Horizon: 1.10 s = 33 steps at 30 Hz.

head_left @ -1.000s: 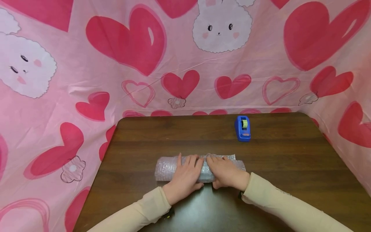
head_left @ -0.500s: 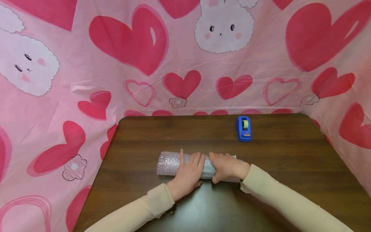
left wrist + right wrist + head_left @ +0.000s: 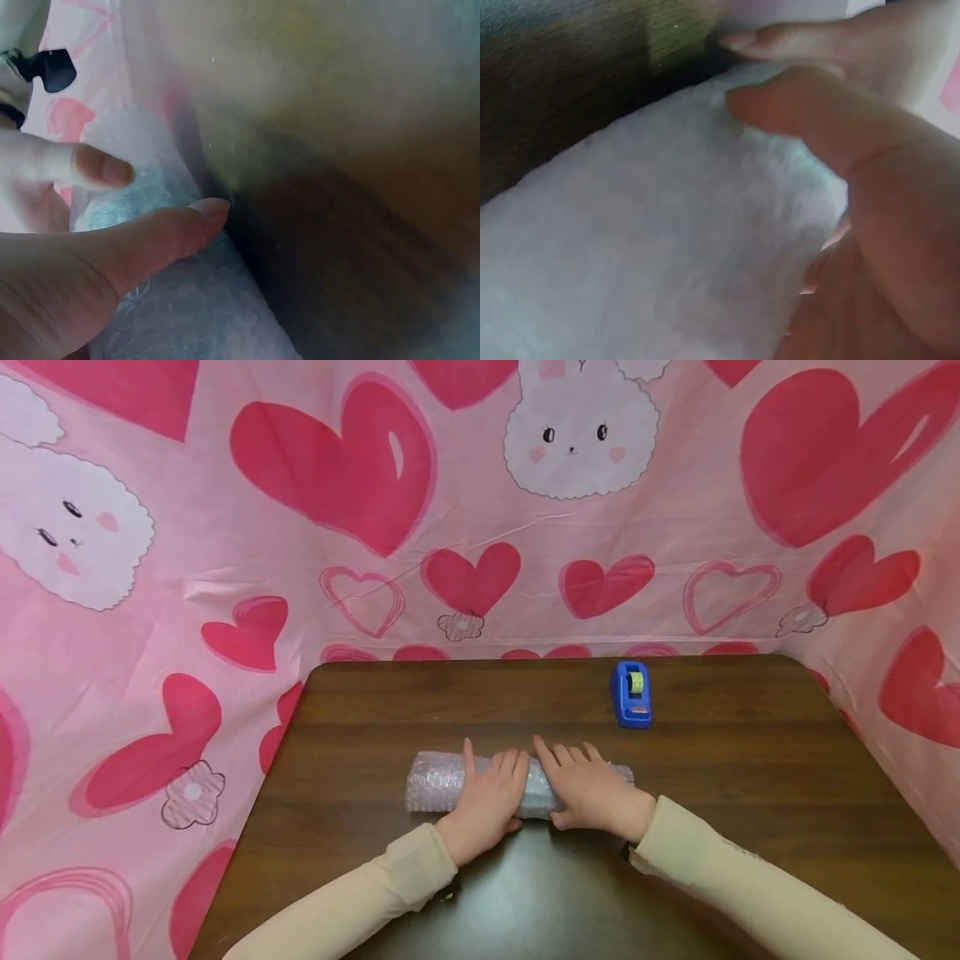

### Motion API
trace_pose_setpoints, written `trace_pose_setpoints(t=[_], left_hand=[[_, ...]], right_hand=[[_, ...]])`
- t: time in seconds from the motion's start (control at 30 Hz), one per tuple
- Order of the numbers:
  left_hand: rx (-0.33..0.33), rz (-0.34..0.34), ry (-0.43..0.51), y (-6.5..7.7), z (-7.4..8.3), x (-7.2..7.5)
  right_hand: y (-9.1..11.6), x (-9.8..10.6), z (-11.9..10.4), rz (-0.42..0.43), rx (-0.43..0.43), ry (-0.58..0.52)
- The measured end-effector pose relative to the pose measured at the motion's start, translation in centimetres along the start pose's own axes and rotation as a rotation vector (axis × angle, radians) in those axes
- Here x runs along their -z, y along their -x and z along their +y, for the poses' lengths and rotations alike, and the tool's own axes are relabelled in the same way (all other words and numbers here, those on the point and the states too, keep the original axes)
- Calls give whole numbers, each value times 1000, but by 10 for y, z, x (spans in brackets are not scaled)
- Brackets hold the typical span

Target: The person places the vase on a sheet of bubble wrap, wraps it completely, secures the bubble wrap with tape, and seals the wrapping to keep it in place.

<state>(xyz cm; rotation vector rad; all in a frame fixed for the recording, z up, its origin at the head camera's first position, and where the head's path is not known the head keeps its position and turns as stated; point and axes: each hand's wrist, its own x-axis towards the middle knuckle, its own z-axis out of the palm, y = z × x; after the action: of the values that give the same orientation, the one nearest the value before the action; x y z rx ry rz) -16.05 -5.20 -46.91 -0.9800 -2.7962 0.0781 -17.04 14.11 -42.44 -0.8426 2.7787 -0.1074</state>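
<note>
A roll of bubble wrap (image 3: 437,782) lies crosswise on the dark wooden table (image 3: 360,710), its middle looking bluish. My left hand (image 3: 487,797) grips the roll left of its middle, fingers over the top and thumb on the near side. Right beside it, my right hand (image 3: 596,789) holds the roll's right part the same way. In the left wrist view the left thumb (image 3: 161,247) presses along the bubble wrap (image 3: 195,315). Seen from the right wrist, the right thumb (image 3: 795,109) rests on the wrap (image 3: 645,225), with the fingers on its other side. Whatever is inside the roll is hidden.
A blue tape dispenser (image 3: 632,695) with a yellowish roll stands at the table's back, right of the middle. Pink cloth (image 3: 525,527) with hearts and rabbit faces hangs behind the table and along its sides.
The bubble wrap roll has moved slightly away from me and turned under the hands. My right hand has shifted, its fingers now reaching farther over the roll. The tape dispenser stays put.
</note>
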Motion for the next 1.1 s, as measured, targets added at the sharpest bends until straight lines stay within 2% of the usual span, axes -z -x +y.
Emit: trace_pose_setpoints(t=[0.2, 0.33, 0.57, 0.8, 0.97, 1.1], left_hand=[[15, -60, 87, -9, -5, 1], [19, -92, 127, -13, -7, 4], [-13, -152, 215, -15, -10, 9], [-45, -210, 256, -18, -13, 13], [-77, -248, 278, -19, -14, 15], [-99, -278, 316, -18, -16, 17]], right_hand=[[12, -6, -11, 113, 38, 151], [14, -15, -16, 148, 32, 188], [13, -30, -19, 203, 1, 235], [15, -37, -18, 261, 26, 296], [16, -38, -16, 274, 54, 284], [16, -35, -14, 228, 69, 213]])
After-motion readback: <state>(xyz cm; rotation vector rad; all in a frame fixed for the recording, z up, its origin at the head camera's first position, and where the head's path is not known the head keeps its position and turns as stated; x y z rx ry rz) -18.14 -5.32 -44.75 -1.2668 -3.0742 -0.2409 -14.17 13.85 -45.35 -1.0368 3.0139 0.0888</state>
